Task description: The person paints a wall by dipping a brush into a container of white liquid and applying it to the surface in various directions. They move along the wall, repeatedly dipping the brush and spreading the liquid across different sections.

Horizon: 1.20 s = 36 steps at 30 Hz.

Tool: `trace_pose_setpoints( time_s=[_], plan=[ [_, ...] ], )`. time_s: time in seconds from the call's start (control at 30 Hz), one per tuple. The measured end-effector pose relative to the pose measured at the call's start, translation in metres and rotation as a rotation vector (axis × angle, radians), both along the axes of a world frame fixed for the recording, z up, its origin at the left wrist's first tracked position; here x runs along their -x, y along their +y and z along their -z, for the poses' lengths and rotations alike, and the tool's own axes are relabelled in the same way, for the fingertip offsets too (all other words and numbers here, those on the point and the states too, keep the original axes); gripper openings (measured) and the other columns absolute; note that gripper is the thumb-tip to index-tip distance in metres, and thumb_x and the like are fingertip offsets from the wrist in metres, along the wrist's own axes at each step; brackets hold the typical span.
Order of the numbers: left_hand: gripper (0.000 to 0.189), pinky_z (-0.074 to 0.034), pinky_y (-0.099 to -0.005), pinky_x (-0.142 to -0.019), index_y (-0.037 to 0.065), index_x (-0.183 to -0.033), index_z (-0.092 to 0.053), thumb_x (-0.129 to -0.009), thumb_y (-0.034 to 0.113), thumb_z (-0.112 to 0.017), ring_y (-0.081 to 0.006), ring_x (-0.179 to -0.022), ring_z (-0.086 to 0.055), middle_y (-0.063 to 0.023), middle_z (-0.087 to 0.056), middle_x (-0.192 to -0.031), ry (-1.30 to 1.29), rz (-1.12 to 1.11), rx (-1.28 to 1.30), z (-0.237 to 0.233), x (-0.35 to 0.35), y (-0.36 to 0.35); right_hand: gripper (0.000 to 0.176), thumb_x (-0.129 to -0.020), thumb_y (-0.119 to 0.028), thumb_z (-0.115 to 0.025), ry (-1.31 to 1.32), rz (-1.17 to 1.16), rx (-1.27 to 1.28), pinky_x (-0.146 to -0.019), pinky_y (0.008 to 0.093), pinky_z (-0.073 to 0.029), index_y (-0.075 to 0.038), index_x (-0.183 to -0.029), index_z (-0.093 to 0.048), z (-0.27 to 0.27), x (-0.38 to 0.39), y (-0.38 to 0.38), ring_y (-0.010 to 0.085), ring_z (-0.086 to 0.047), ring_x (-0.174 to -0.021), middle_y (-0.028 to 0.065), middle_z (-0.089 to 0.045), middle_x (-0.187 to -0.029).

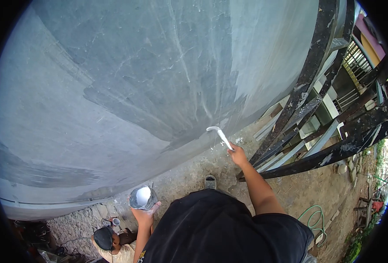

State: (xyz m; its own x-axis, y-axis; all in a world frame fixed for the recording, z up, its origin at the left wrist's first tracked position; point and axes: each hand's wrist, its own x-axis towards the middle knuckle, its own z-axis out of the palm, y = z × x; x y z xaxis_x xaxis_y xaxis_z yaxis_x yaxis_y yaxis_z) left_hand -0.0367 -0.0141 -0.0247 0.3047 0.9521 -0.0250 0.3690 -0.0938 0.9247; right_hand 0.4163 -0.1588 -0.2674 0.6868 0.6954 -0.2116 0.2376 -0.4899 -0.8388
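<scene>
My right hand (pixel 237 155) is closed around the handle of a paintbrush (pixel 223 138), coated in white, its bent tip close to the lower part of a grey wall (pixel 159 70). White drips hang beneath the brush. Low on the left, my left hand (pixel 147 214) grips a grey, paint-smeared pot (pixel 134 202) from below, and white paint (pixel 144 195) shows inside it. Darker wet-looking patches and pale streaks run across the wall.
A black metal frame (pixel 308 74) with slats leans at the right. Another person in a dark cap (pixel 103 238) is low at the left, beside a small cup (pixel 116 222). A green hose (pixel 321 219) lies on the ground, and a sandalled foot (pixel 210 181) shows below me.
</scene>
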Motion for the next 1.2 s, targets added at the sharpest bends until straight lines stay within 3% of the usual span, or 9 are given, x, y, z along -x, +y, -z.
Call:
trace_pose_setpoints(
  time_s=[0.13, 0.2, 0.33, 0.57, 0.8, 0.9, 0.97, 1.03, 1.2],
  plan=[
    [0.078, -0.051, -0.0363, -0.094, -0.001, -0.124, -0.054, -0.059, 0.008, -0.097, -0.0223, -0.104, -0.063, -0.0099, -0.065, -0.116, 0.040, 0.027, 0.000, -0.007, -0.005, -0.005, 0.050, -0.093, -0.013, -0.067, -0.085, 0.342, -0.053, -0.084, 0.0439, -0.053, -0.006, -0.141, -0.057, 0.016, -0.037, -0.026, 0.0431, -0.069, -0.101, 0.0311, -0.068, -0.112],
    [0.077, -0.050, -0.0369, -0.096, -0.001, -0.124, -0.055, -0.059, 0.007, -0.097, -0.0228, -0.105, -0.063, -0.0104, -0.065, -0.117, 0.009, -0.022, -0.004, -0.001, -0.004, -0.007, 0.048, -0.095, -0.011, -0.066, -0.112, 0.469, -0.090, -0.089, 0.0351, -0.051, -0.002, -0.142, -0.056, 0.027, -0.031, -0.019, 0.0274, -0.070, -0.100, 0.0225, -0.072, -0.113],
    [0.080, -0.050, -0.0368, -0.096, -0.002, -0.125, -0.055, -0.059, 0.009, -0.098, -0.0234, -0.106, -0.063, -0.0116, -0.065, -0.118, 0.021, 0.000, -0.030, 0.012, -0.003, -0.002, 0.049, -0.095, -0.015, -0.067, 0.016, 0.086, -0.073, -0.092, 0.0403, -0.053, -0.009, -0.143, -0.057, 0.017, 0.043, 0.018, 0.0397, -0.069, -0.108, 0.0282, -0.067, -0.122],
    [0.077, -0.051, -0.0367, -0.095, -0.002, -0.123, -0.056, -0.059, 0.010, -0.097, -0.0229, -0.103, -0.064, -0.0095, -0.067, -0.113, 0.016, 0.098, -0.048, 0.009, -0.021, 0.013, 0.049, -0.095, -0.020, -0.067, -0.066, -0.558, 0.079, -0.086, 0.0424, -0.054, -0.013, -0.143, -0.059, -0.003, 0.089, 0.009, 0.0417, -0.071, -0.095, 0.0282, -0.069, -0.111],
    [0.076, -0.051, -0.0347, -0.092, -0.001, -0.123, -0.057, -0.057, 0.005, -0.095, -0.0210, -0.100, -0.063, -0.0084, -0.066, -0.111, 0.011, 0.079, -0.006, 0.006, -0.021, 0.018, 0.048, -0.094, -0.009, -0.064, -0.002, 0.257, -0.040, -0.082, 0.0401, -0.055, -0.012, -0.142, -0.058, 0.019, -0.035, -0.018, 0.0359, -0.073, -0.093, 0.0259, -0.072, -0.108],
    [0.078, -0.051, -0.0338, -0.092, -0.001, -0.125, -0.055, -0.056, 0.001, -0.093, -0.0197, -0.100, -0.063, -0.0076, -0.065, -0.111, -0.034, 0.092, 0.015, 0.012, -0.018, 0.017, 0.048, -0.095, -0.010, -0.064, 0.076, 0.520, -0.054, -0.070, 0.0404, -0.053, -0.012, -0.142, -0.058, 0.036, -0.048, -0.021, 0.0319, -0.067, -0.070, 0.0168, -0.074, -0.085],
    [0.079, -0.050, -0.0338, -0.092, -0.001, -0.125, -0.055, -0.056, 0.001, -0.093, -0.0197, -0.100, -0.063, -0.0076, -0.065, -0.111, -0.051, 0.099, 0.017, 0.015, -0.019, 0.017, 0.049, -0.094, -0.015, -0.066, -0.282, 0.328, -0.244, -0.069, 0.0412, -0.052, -0.015, -0.143, -0.058, 0.077, -0.031, -0.011, 0.0305, -0.065, -0.068, 0.0187, -0.073, -0.083],
    [0.079, -0.050, -0.0339, -0.092, -0.001, -0.125, -0.055, -0.056, 0.000, -0.093, -0.0197, -0.100, -0.063, -0.0075, -0.065, -0.111, -0.052, 0.100, 0.021, 0.018, -0.018, 0.017, 0.051, -0.093, -0.019, -0.067, 0.010, 0.069, -0.003, -0.079, 0.0413, -0.053, -0.016, -0.144, -0.058, 0.022, 0.008, -0.001, 0.0327, -0.072, -0.084, 0.0257, -0.072, -0.097],
    [0.070, -0.051, -0.0347, -0.092, -0.002, -0.117, -0.060, -0.057, 0.003, -0.094, -0.0199, -0.098, -0.064, -0.0075, -0.067, -0.107, -0.042, 0.097, 0.028, 0.003, -0.039, 0.021, 0.052, -0.095, -0.025, -0.066, -0.056, -0.531, 0.063, -0.088, 0.0465, -0.053, -0.018, -0.145, -0.056, 0.037, 0.072, 0.021, 0.0422, -0.069, -0.097, 0.0282, -0.070, -0.105]
  ],
)
